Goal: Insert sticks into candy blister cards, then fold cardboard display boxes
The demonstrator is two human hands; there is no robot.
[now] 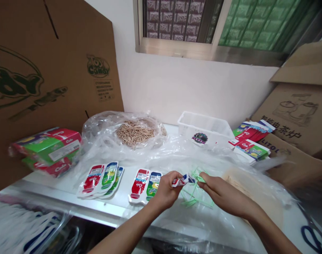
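My left hand [170, 188] is closed round a printed candy packet [182, 180], seen nearly edge-on. Just to its right, my right hand [219, 194] pinches thin light-green plastic pieces [199, 175] at the packet's end. Whether they go inside it I cannot tell. More green strips [194, 197] lie loose below, between the hands, on clear plastic film. Left of my left hand lies a flat double packet [139, 185] with a red cola bottle and a green Sprite bottle printed on it. Farther left is an overlapping pile of similar packets [97, 180].
An open clear bag of thin brown sticks [136, 133] lies behind the packets, near a white plastic bin [205, 123]. Wrapped boxes [51, 148] stand left, flat printed cards [252, 135] right. Large cartons [57, 60] flank the table. Dark-handled scissors [310, 238] lie front right.
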